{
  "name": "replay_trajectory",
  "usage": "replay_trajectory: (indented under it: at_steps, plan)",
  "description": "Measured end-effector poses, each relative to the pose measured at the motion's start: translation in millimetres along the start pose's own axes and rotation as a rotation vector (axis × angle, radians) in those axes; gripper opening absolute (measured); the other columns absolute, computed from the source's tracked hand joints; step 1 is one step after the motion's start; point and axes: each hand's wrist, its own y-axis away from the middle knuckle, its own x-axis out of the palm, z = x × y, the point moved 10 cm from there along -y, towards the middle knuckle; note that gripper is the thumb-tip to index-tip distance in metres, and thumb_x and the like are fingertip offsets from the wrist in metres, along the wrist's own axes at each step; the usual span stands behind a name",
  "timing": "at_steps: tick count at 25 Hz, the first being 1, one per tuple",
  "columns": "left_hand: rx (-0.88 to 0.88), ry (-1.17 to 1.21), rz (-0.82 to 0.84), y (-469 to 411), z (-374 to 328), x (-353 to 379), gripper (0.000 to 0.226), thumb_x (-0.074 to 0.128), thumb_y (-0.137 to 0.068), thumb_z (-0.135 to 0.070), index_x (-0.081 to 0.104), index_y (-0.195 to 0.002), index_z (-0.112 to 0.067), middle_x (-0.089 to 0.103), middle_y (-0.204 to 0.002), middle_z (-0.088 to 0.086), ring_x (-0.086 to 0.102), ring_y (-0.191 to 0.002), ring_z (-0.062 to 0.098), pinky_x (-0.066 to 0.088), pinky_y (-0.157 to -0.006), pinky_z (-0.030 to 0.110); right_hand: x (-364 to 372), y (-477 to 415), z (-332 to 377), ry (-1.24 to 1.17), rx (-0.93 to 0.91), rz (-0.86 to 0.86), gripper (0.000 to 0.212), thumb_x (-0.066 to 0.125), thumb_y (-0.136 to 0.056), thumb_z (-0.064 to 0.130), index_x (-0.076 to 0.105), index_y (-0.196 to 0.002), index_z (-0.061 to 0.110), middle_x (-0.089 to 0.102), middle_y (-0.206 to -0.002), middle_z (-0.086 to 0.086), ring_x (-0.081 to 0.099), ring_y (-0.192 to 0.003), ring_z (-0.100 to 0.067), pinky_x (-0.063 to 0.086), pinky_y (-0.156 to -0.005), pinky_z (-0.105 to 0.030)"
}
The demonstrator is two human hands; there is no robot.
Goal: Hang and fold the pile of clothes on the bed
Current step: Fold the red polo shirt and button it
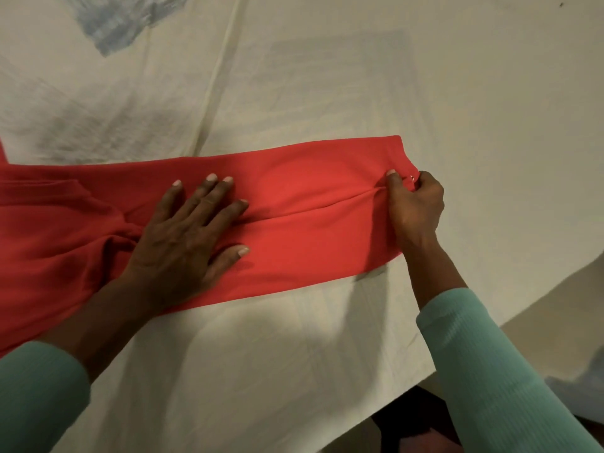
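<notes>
We have the red garment (310, 230) laid flat on the bed (294, 354) as a long band running from past our left hand (183, 237) across to our right hand (413, 204). The left hand is spread, palm down on the cloth, which we judge pins it so it cannot slide. The right hand pinches the band's end edge between thumb and curled fingers, likely to draw it taut. A crease (313, 212) runs between the two hands, and that is probably what the pull should flatten. Left of the left hand the cloth bunches near a ribbed edge (65, 184), which may resist a clean fold. The bed's edge lies close behind the right wrist, with the floor (555, 305) beyond. Other clothes are out of view.
</notes>
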Motion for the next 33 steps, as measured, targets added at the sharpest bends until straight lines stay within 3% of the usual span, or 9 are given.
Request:
replay_trajectory:
  at_steps: [6,9,12,15,19,23,25,28,33]
  plan:
    - [-0.078,-0.024,-0.058,9,9,4,0.067,0.040,-0.101,-0.056,0.042,-0.159,-0.021,0.025,-0.171,0.010,0.024,-0.158,0.028,0.020,-0.125,0.060,1,105,102,-0.042,-0.494,-0.143,0.026,0.072,-0.091,0.039,0.070,-0.112,0.023,0.065,-0.094,0.003,0.060,-0.077,-0.015,0.048,-0.071,-0.032]
    - [-0.083,-0.003,-0.097,10,10,2,0.064,0.044,-0.101,-0.053,0.047,-0.156,-0.020,0.028,-0.170,0.009,0.026,-0.158,0.027,0.021,-0.125,0.059,68,165,113,0.249,-0.676,0.068,0.037,0.073,-0.089,0.040,0.067,-0.123,0.027,0.063,-0.107,-0.001,0.064,-0.087,-0.023,0.048,-0.069,-0.036]
    - [-0.083,0.020,-0.116,11,10,2,0.060,0.048,-0.100,-0.050,0.055,-0.150,-0.016,0.031,-0.169,0.009,0.028,-0.157,0.027,0.022,-0.124,0.059,111,191,97,0.622,-0.784,0.149,0.057,0.074,-0.082,0.045,0.060,-0.134,0.027,0.062,-0.116,-0.004,0.057,-0.102,-0.030,0.043,-0.087,-0.045]
    - [-0.105,0.024,-0.116,11,13,2,0.057,0.050,-0.100,-0.048,0.056,-0.149,-0.018,0.032,-0.169,0.007,0.026,-0.158,0.025,0.021,-0.125,0.056,96,185,80,0.758,-0.686,0.128,0.083,0.076,-0.073,0.050,0.046,-0.148,0.030,0.053,-0.124,-0.007,0.052,-0.110,-0.032,0.040,-0.096,-0.051]
    - [-0.108,0.032,-0.130,13,12,-1,0.056,0.052,-0.100,-0.047,0.056,-0.148,-0.019,0.035,-0.167,0.006,0.028,-0.157,0.025,0.023,-0.125,0.055,83,183,55,0.630,-0.622,0.321,0.086,0.081,-0.076,0.023,0.041,-0.151,0.029,0.048,-0.118,-0.004,0.057,-0.098,-0.029,0.043,-0.066,-0.035]
    - [-0.122,0.052,-0.123,13,13,-2,0.056,0.052,-0.101,-0.046,0.055,-0.149,-0.019,0.035,-0.168,0.006,0.028,-0.157,0.025,0.023,-0.125,0.055,94,217,50,0.371,-0.632,0.830,0.058,0.072,-0.088,0.059,0.056,-0.140,0.037,0.070,-0.099,0.010,0.068,-0.086,-0.011,0.056,-0.074,-0.036]
    - [-0.128,0.056,-0.093,12,14,1,0.056,0.051,-0.101,-0.048,0.054,-0.149,-0.020,0.035,-0.168,0.006,0.028,-0.157,0.025,0.022,-0.125,0.054,77,197,52,0.126,-0.488,0.702,0.039,0.066,-0.092,0.061,0.070,-0.119,0.034,0.071,-0.080,0.010,0.066,-0.072,-0.005,0.056,-0.069,-0.035]
    - [-0.154,0.090,-0.136,11,12,-8,0.050,0.051,-0.101,-0.052,0.061,-0.141,-0.023,0.050,-0.156,0.004,0.045,-0.144,0.029,0.031,-0.118,0.051,45,131,43,0.081,-0.334,0.265,0.036,0.060,-0.098,0.053,0.068,-0.122,0.028,0.070,-0.107,0.007,0.067,-0.094,-0.012,0.055,-0.084,-0.037]
    - [-0.893,0.400,-0.195,-21,41,-17,0.052,0.046,-0.090,-0.075,0.071,-0.095,-0.030,0.068,-0.105,-0.005,0.061,-0.107,0.028,0.038,-0.096,0.047,82,95,30,0.235,-0.117,0.424,0.059,0.045,-0.099,0.070,0.052,-0.133,0.021,0.057,-0.107,0.009,0.057,-0.095,-0.017,0.043,-0.084,-0.035]
